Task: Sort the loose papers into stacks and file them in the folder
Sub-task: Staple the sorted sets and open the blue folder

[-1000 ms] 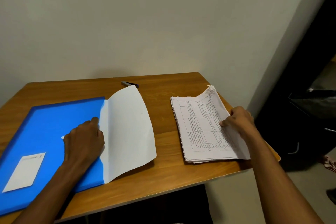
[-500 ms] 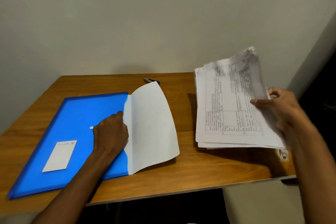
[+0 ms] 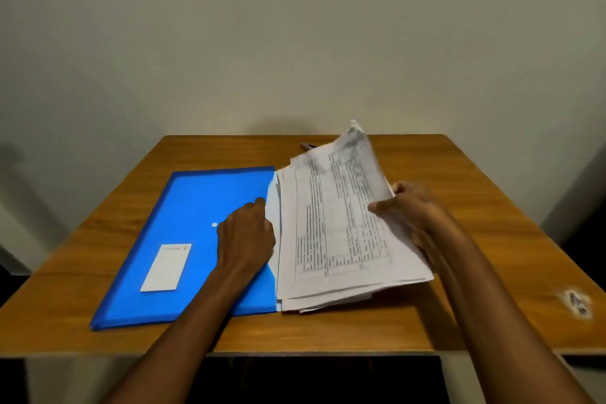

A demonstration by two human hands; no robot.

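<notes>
Head view looks down on a brown wooden table (image 3: pixel 459 193) set against a pale wall (image 3: pixel 295 26). On it lies a flat blue plastic folder (image 3: pixel 183 207) bearing a white rectangular label (image 3: pixel 166 267) and a small white dot. Touching the folder's right edge is a thick stack of printed white papers (image 3: pixel 334 233), its right side lifted. Right hand (image 3: pixel 410 210) grips that raised edge, thumb on top; left hand (image 3: pixel 246 234) rests on the folder by the opening, fingers loosely bent. A small dark object (image 3: pixel 308 146) peeks out behind the papers.

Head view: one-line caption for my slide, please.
Right hand brings a paper stack to the blue folder while the left hand holds it.
</notes>
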